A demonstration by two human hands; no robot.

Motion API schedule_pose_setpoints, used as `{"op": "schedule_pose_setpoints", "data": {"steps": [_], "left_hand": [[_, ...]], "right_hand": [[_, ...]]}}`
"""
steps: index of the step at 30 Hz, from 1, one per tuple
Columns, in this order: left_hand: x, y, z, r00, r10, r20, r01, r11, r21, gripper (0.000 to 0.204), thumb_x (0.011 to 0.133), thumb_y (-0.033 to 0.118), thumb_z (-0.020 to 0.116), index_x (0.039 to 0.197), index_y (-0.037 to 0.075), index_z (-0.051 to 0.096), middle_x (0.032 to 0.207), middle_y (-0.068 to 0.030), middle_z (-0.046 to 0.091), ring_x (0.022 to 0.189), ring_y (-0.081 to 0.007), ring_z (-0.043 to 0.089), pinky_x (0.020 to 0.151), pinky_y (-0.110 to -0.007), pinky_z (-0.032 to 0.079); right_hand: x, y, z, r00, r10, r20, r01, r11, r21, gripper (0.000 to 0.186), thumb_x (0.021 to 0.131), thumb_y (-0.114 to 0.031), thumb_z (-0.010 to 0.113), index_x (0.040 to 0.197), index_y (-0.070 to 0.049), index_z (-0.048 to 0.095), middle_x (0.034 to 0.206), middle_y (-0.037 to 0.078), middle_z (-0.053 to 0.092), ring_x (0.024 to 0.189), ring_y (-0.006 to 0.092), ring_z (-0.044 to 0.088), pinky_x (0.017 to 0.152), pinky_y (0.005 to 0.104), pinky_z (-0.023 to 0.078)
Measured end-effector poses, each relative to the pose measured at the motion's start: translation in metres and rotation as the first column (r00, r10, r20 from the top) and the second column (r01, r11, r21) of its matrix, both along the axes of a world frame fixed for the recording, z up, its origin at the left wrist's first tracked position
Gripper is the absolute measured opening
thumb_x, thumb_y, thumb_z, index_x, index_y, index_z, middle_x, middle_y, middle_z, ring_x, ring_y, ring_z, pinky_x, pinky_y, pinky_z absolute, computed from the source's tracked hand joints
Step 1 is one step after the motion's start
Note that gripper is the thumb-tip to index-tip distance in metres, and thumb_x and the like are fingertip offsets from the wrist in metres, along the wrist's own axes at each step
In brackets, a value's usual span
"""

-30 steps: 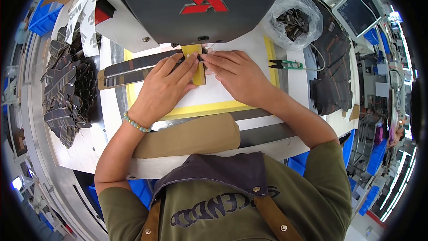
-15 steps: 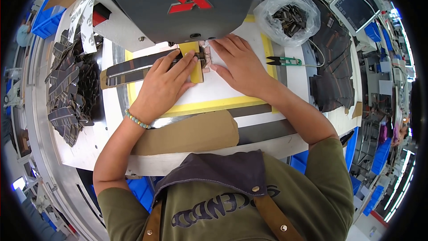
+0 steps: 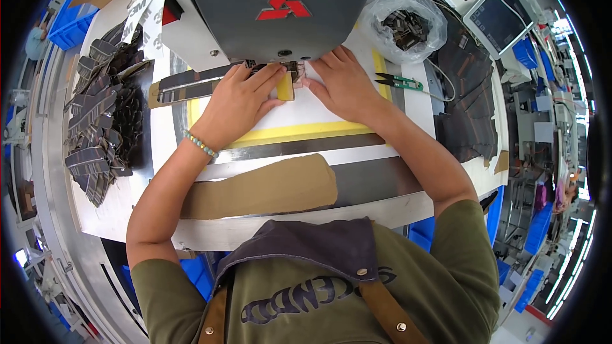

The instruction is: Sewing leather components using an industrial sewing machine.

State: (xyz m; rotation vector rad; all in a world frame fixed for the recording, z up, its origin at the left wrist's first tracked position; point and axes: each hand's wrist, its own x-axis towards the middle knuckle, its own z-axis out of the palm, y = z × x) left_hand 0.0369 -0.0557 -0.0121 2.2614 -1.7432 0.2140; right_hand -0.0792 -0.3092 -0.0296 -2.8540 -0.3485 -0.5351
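Note:
My left hand [image 3: 237,103] lies with its fingers stretched over a dark striped strip [image 3: 186,87] and a small yellow plate [image 3: 285,89], pressing them down. The strip runs out to the left from beneath these fingers. My right hand [image 3: 349,89] rests flat on the white work surface [image 3: 312,113], fingertips at the right edge of a small pinkish, see-through piece [image 3: 301,81]. Over both hands' fingertips hangs the dark grey sewing machine head [image 3: 280,28], which hides where the far end of the strip meets the needle area.
Dark striped fabric pieces [image 3: 95,114] lie heaped at the left. At the right are green-handled thread snips [image 3: 401,82], a clear plastic bag [image 3: 433,32] of small dark pieces, more dark fabric [image 3: 468,108] and a screen [image 3: 500,16]. A brown cardboard piece [image 3: 268,188] lies in front.
Both hands, the strip and the yellow plate have shifted away from me, further under the machine head. The whole view has also moved slightly.

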Motion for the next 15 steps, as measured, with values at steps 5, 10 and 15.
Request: {"op": "schedule_pose_setpoints", "data": {"steps": [5, 10, 15], "left_hand": [[0.0001, 0.0008, -0.0003, 0.999, 0.001, -0.052, -0.001, 1.000, -0.012, 0.059, 0.096, 0.029, 0.078, 0.149, 0.005, 0.066, 0.148, -0.0117, 0.066, 0.128, -0.0355, 0.061, 0.115, -0.046, 0.048], [0.0050, -0.0024, 0.0005, 0.998, 0.000, -0.070, -0.001, 1.000, -0.006, 0.057, 0.096, 0.029, 0.078, 0.147, 0.005, 0.066, 0.145, -0.0119, 0.066, 0.123, -0.0368, 0.061, 0.113, -0.046, 0.048], [0.0062, -0.0033, 0.0019, 0.993, 0.033, -0.111, -0.029, 0.999, 0.037, 0.056, 0.097, 0.028, 0.077, 0.146, 0.005, 0.066, 0.144, -0.0130, 0.066, 0.121, -0.0379, 0.060, 0.113, -0.046, 0.048]], "right_hand": [[0.0013, -0.0001, -0.0009, 0.999, 0.027, 0.022, -0.027, 1.000, -0.008, 0.051, 0.100, -0.026, 0.073, 0.138, 0.005, 0.062, 0.147, 0.023, 0.059, 0.137, 0.0425, 0.056, 0.121, 0.0546, 0.043], [0.0044, -0.0028, -0.0025, 1.000, 0.010, 0.023, -0.009, 1.000, -0.009, 0.050, 0.100, -0.026, 0.073, 0.138, 0.005, 0.062, 0.146, 0.023, 0.060, 0.139, 0.0415, 0.055, 0.121, 0.0546, 0.042], [0.0066, -0.0022, -0.0048, 0.999, -0.040, -0.008, 0.040, 0.999, -0.023, 0.052, 0.103, -0.029, 0.070, 0.140, 0.006, 0.062, 0.150, 0.022, 0.060, 0.145, 0.0410, 0.052, 0.123, 0.0556, 0.040]]}}
